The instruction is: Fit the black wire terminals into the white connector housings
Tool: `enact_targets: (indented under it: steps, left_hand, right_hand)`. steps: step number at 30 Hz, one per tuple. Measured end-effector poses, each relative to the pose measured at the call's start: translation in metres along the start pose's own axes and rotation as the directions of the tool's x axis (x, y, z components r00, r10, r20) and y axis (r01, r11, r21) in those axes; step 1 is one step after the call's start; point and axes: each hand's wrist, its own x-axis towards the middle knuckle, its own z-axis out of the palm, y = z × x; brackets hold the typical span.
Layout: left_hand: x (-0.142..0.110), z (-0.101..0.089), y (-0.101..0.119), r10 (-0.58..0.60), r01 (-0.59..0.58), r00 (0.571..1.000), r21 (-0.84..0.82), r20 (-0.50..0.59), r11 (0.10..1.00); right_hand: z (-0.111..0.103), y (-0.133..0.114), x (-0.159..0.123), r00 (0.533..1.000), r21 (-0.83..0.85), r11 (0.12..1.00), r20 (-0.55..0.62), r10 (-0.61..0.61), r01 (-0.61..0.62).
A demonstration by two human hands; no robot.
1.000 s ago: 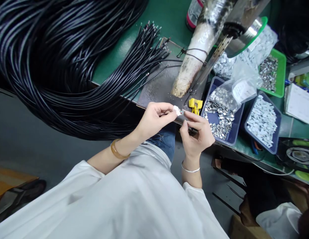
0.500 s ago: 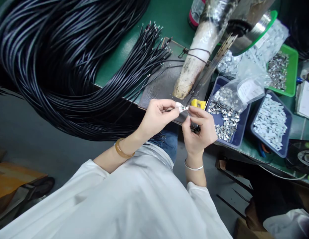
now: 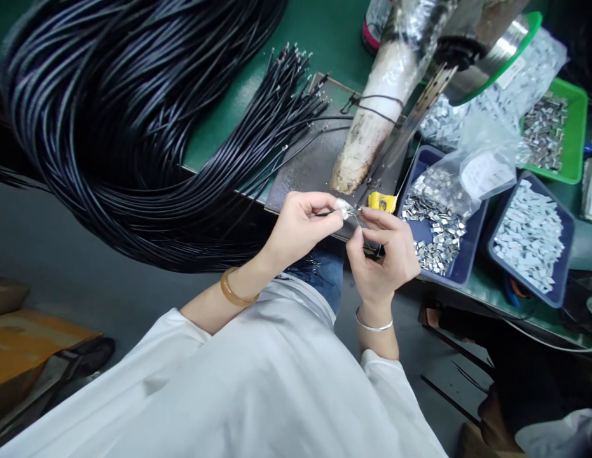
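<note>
My left hand (image 3: pixel 308 222) pinches a small cable end (image 3: pixel 351 212) with fine wires between thumb and forefinger; white wrapping (image 3: pixel 342 205) shows at the fingertip. Close against it on the right, my right hand (image 3: pixel 384 248) is closed, thumb and fingers pinched at a thin wire (image 3: pixel 357 221). Fingers partly hide the join between them. Both hands are over the front edge of a dark board (image 3: pixel 300 172). A yellow piece (image 3: pixel 382 202) lies just behind my right fingers, and the scorched end of a white wrapped tube (image 3: pixel 353 165) hangs beyond.
A thick bundle of black cables (image 3: pixel 147 184) covers the left. On the right stand a blue tray (image 3: pixel 467 270) of metal pieces, another blue tray (image 3: pixel 560 296) of pale pieces, and a green tray (image 3: pixel 579 133). A wire spool (image 3: pixel 508 54) stands behind. Another person's dark clothing (image 3: pixel 519 369) shows lower right.
The white bit at my right fingertips no longer shows, and fine wires are visible there instead. Both hands stay nearly in place. The trays appear slightly farther right as the view shifts.
</note>
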Motion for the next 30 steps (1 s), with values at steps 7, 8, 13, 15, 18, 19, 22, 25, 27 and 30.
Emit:
enact_targets:
  steps: [7,8,13,15,18,19,22,25,27,30]
  left_hand:
    - [-0.003,0.001,-0.003,0.002,-0.002,1.0,0.016,0.013,1.0]
    - [-0.004,0.001,-0.003,0.002,-0.002,1.0,0.023,0.024,1.0]
    - [-0.01,-0.002,-0.001,0.001,-0.017,0.993,0.131,0.116,0.991]
    - [-0.012,-0.003,0.001,0.04,-0.063,0.99,0.163,0.138,0.985]
    - [-0.015,-0.003,0.005,0.172,-0.204,0.973,0.229,0.151,0.952]
    - [-0.016,-0.003,0.005,0.211,-0.246,0.965,0.254,0.157,0.936]
    - [-0.017,-0.004,0.005,0.241,-0.283,0.955,0.297,0.172,0.912]
    - [-0.019,-0.004,0.003,0.162,-0.197,0.976,0.264,0.146,0.944]
    - [-0.02,-0.003,0.001,0.103,-0.125,0.989,0.215,0.11,0.968]
    - [-0.018,-0.002,0.0,0.058,-0.069,0.995,0.142,0.081,0.987]
  right_hand:
    - [-0.002,-0.003,-0.001,0.996,0.106,0.99,-0.013,0.091,-0.089]
    - [-0.003,-0.004,0.0,0.989,0.147,0.978,0.007,0.146,-0.146]
    - [-0.015,-0.009,0.009,0.945,0.238,0.915,0.078,0.318,-0.327]
    - [-0.02,-0.01,0.011,0.94,0.231,0.913,0.129,0.315,-0.337]
    - [-0.026,-0.012,0.013,0.927,0.22,0.912,0.225,0.298,-0.347]
    - [-0.027,-0.012,0.013,0.926,0.206,0.919,0.247,0.285,-0.337]
    - [-0.026,-0.011,0.012,0.922,0.154,0.946,0.312,0.228,-0.286]
    - [-0.021,-0.009,0.006,0.933,0.123,0.959,0.291,0.21,-0.254]
    - [-0.017,-0.008,0.002,0.95,0.16,0.945,0.176,0.256,-0.285]
    - [-0.013,-0.008,-0.001,0.961,0.202,0.94,0.01,0.277,-0.273]
